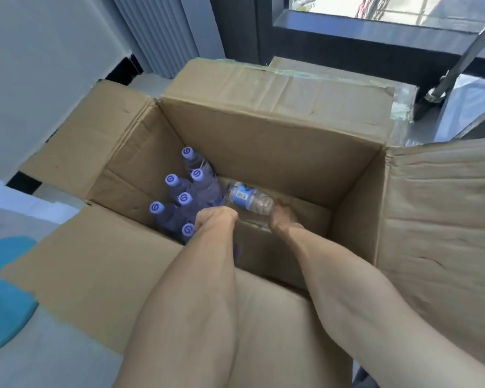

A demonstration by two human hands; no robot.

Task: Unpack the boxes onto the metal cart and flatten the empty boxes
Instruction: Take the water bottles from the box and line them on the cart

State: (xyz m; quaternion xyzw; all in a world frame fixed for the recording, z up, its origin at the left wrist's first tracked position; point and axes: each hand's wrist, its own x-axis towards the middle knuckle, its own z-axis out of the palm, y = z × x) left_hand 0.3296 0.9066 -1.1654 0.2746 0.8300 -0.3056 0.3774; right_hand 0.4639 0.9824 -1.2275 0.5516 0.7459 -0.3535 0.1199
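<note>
I'm looking down into an open cardboard box [263, 141], flaps folded out, and I'm judging the job approx. midway for this box: much of the floor inside is showing bare, but bottles are still sitting in there, so unpacking isn't finished and flattening is still to come. A second box [333, 72], taped shut, is sitting just behind it at upper right of the frame, prob. untouched. The metal cart isn't clearly in view; only a metal leg [459, 51] at upper right, can't tell what it belongs to.

Contents: six purple-capped bottles [177, 191] are standing bunched at lower left of the box interior, and one clear bottle [247, 198] w/ a blue label is lying on its side beside them, centre frame.

My left hand [214, 218] is curling down by the standing bunch; what its fingers are closing on, I can't tell. My right hand [284, 218] is reaching under the lying bottle's end, fingers hidden, grip unclear.
</note>
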